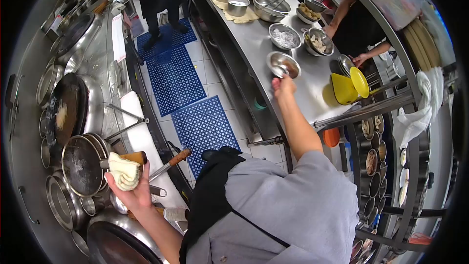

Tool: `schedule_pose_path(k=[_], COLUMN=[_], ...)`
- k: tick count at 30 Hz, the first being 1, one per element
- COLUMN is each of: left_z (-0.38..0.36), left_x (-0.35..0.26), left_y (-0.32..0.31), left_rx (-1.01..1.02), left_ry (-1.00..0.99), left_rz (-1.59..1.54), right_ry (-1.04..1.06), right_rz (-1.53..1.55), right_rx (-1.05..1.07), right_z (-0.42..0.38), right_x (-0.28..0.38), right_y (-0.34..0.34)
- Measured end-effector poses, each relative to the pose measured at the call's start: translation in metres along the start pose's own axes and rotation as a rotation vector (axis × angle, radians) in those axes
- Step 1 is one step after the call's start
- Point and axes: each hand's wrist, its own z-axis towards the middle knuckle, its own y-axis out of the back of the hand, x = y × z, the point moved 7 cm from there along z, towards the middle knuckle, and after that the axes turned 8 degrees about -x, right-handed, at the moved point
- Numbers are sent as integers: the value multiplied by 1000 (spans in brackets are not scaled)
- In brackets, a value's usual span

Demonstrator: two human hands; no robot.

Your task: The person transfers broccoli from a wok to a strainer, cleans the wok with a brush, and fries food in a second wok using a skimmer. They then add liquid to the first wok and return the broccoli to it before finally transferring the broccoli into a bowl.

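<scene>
My left hand (134,190) is closed around a folded cream-coloured cloth (124,172), beside a wooden handle, above the stove side. At the end of my outstretched right arm, my right hand (284,88) is closed at the near rim of a small steel bowl (284,65) with some brown contents. A utensil seems to stand in that bowl, against my fingers. Next to it on the steel counter (254,49) are a bowl of white pieces (285,36) and a bowl of pale chunks (318,42).
Woks (66,110) and round pans (82,165) line the left. Yellow containers (344,88) stand at the counter's right end. A co-worker's hand (360,59) is across the counter; another person stands on the blue mats (168,76) ahead.
</scene>
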Motion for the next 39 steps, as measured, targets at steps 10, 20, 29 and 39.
schedule_pose_path(k=[10, 20, 29, 39], left_z=[1, -93, -250, -288], left_x=[7, 15, 88, 111], left_y=[17, 55, 192, 221], left_rx=[-51, -84, -693, -640], left_ry=[-40, -312, -508, -409], left_rz=[-84, -81, -202, -133], right_ry=[-208, -641, -744, 1157], right_rz=[-551, -1091, -1216, -1238], right_rx=[792, 1949, 1866, 2504], right_z=[-139, -498, -401, -411], right_x=[-85, -242, -310, -307], right_y=[-71, -86, -134, 6])
